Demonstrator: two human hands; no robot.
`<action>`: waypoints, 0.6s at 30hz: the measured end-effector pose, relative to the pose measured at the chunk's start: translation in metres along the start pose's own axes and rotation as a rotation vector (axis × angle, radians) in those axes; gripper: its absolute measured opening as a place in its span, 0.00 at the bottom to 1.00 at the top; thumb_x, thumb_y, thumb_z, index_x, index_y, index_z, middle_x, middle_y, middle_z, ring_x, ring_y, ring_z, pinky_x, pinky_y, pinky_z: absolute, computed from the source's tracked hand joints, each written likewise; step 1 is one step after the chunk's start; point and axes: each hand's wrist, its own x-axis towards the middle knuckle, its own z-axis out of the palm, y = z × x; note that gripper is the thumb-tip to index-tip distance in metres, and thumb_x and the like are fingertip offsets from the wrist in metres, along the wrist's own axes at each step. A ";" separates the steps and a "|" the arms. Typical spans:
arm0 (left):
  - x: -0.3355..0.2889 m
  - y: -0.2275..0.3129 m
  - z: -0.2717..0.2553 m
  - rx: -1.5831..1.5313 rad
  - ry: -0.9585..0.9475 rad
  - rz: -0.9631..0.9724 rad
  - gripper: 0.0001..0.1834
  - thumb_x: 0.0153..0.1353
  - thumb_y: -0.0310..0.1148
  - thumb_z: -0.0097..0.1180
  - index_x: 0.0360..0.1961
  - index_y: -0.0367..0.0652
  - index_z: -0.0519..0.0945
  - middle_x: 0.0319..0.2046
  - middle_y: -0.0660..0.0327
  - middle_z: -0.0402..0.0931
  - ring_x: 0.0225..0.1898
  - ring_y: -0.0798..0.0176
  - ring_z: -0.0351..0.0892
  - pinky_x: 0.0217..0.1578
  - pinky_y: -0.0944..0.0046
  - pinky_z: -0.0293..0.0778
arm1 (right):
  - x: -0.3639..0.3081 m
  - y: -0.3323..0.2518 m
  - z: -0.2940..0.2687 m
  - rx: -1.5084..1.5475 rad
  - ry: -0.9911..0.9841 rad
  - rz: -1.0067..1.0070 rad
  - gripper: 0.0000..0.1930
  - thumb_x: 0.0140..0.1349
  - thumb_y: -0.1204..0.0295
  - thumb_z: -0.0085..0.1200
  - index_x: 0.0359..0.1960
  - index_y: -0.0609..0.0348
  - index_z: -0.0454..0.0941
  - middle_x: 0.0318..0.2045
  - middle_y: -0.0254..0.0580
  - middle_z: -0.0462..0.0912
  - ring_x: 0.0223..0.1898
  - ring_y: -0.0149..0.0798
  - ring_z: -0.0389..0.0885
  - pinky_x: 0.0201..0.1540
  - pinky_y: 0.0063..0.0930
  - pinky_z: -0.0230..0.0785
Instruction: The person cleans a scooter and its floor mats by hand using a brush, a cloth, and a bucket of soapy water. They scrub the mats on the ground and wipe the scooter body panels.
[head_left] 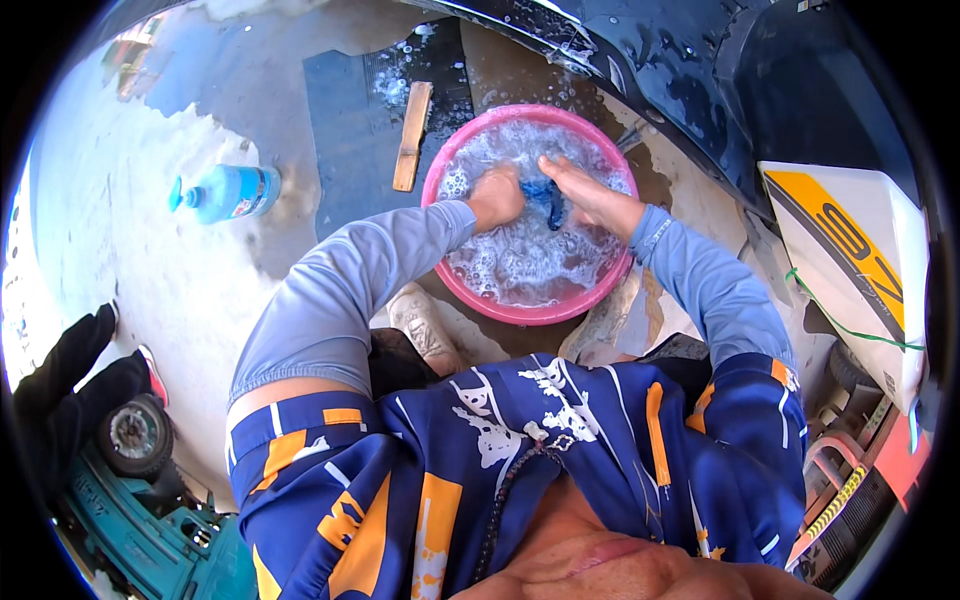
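Observation:
Both my hands are over a pink basin (455,272) of foamy water. A small dark blue thing (556,208), wet and partly under the suds, lies between them. I cannot make out whether it is a cloth or a brush. My left hand (498,197) is closed at its left end, with the fingertips hidden in the foam. On the other side, my right hand (590,193) has its fingers stretched out beside the blue thing, the lower part of the hand down at the suds. Grey-blue sleeves cover both forearms.
A blue pump bottle (235,193) lies on the wet floor at left. Near the basin are a wooden strip (412,135) and a dark mat (345,140). A dark shiny vehicle panel (640,70) rises behind; a white and yellow panel (850,260) stands at right.

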 end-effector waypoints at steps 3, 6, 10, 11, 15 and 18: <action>-0.039 0.061 -0.036 -0.097 0.236 0.243 0.32 0.58 0.29 0.60 0.63 0.38 0.64 0.51 0.39 0.75 0.47 0.36 0.81 0.47 0.46 0.78 | 0.004 -0.002 -0.011 0.580 -0.289 0.129 0.33 0.70 0.37 0.41 0.62 0.50 0.68 0.59 0.49 0.73 0.61 0.56 0.72 0.58 0.71 0.65; -0.068 0.080 -0.064 0.066 0.238 0.527 0.33 0.57 0.32 0.64 0.63 0.40 0.64 0.48 0.44 0.73 0.41 0.41 0.83 0.36 0.48 0.81 | 0.011 -0.010 -0.013 0.764 -0.338 0.131 0.23 0.71 0.43 0.47 0.45 0.51 0.78 0.41 0.43 0.83 0.45 0.45 0.83 0.51 0.52 0.76; -0.060 0.064 -0.085 0.305 0.390 0.763 0.34 0.55 0.36 0.68 0.60 0.43 0.66 0.46 0.48 0.72 0.34 0.46 0.84 0.30 0.51 0.81 | 0.012 -0.016 -0.001 0.895 -0.436 -0.115 0.15 0.71 0.54 0.52 0.41 0.51 0.78 0.36 0.41 0.83 0.37 0.42 0.85 0.43 0.41 0.80; -0.055 0.063 -0.091 0.263 0.391 0.744 0.32 0.56 0.39 0.68 0.57 0.43 0.67 0.43 0.49 0.75 0.33 0.46 0.84 0.29 0.51 0.80 | 0.011 -0.017 -0.001 0.927 -0.418 -0.110 0.13 0.72 0.56 0.52 0.40 0.52 0.78 0.35 0.41 0.84 0.36 0.41 0.85 0.41 0.39 0.81; -0.045 0.062 -0.096 0.198 0.379 0.598 0.24 0.63 0.45 0.60 0.53 0.41 0.69 0.36 0.44 0.81 0.33 0.42 0.84 0.29 0.46 0.78 | 0.012 -0.019 0.012 1.023 -0.292 -0.121 0.10 0.71 0.61 0.53 0.39 0.52 0.78 0.32 0.38 0.82 0.31 0.39 0.84 0.35 0.36 0.81; -0.043 0.061 -0.090 0.074 0.326 0.540 0.20 0.67 0.44 0.56 0.52 0.42 0.70 0.31 0.45 0.81 0.32 0.38 0.83 0.31 0.43 0.77 | 0.009 -0.017 0.016 0.983 -0.210 -0.198 0.10 0.71 0.62 0.52 0.39 0.55 0.77 0.32 0.39 0.82 0.31 0.39 0.84 0.35 0.37 0.80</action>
